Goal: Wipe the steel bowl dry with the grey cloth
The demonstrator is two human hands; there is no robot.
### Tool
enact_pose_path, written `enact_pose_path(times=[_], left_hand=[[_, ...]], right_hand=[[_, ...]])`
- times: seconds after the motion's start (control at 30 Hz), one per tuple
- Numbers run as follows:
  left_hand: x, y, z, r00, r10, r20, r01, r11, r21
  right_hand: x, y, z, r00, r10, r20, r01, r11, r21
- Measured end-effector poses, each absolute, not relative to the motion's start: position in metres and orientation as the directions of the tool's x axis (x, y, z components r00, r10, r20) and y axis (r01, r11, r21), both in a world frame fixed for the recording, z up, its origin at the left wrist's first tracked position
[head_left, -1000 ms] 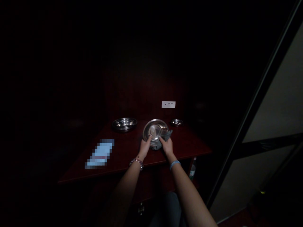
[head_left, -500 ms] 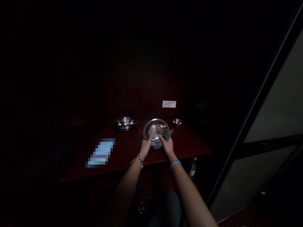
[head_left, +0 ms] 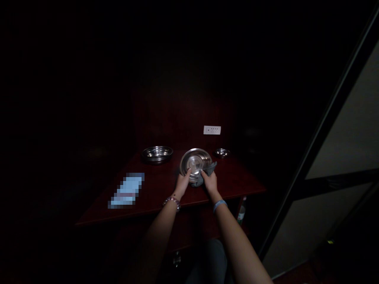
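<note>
A round shiny metal bowl [head_left: 194,161] is held tilted above the dark red table [head_left: 160,189], its inside facing me. My left hand [head_left: 182,184] grips its lower left edge, thumb over the rim. On the lower right, my right hand [head_left: 210,182] holds a grey cloth [head_left: 211,169] against the bowl, with the thumb on the inside. Part of the cloth hangs below the bowl between my hands. The fingers behind the bowl are hidden.
Stacked metal bowls [head_left: 157,154] stand at the back left, and a small metal bowl [head_left: 222,153] at the back right. A blurred light-blue item [head_left: 127,191] lies at left. A white socket [head_left: 212,130] is on the back wall; a bottle [head_left: 241,212] stands below the table.
</note>
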State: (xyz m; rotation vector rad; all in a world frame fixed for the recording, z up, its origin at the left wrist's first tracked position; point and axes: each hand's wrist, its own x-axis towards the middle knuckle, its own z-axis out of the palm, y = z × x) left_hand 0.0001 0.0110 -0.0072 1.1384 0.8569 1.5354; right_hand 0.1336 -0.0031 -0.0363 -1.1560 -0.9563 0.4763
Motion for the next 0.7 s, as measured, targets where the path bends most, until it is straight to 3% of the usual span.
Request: enact_pose_path(times=[0.7], left_hand=[[0.001,0.0151,-0.0095,-0.04,0.962,0.269,-0.247,-0.271,0.931]], right_hand=[[0.1358,-0.0041,-0.0362,0.536,0.745,0.396,0.166,0.367,-0.915]])
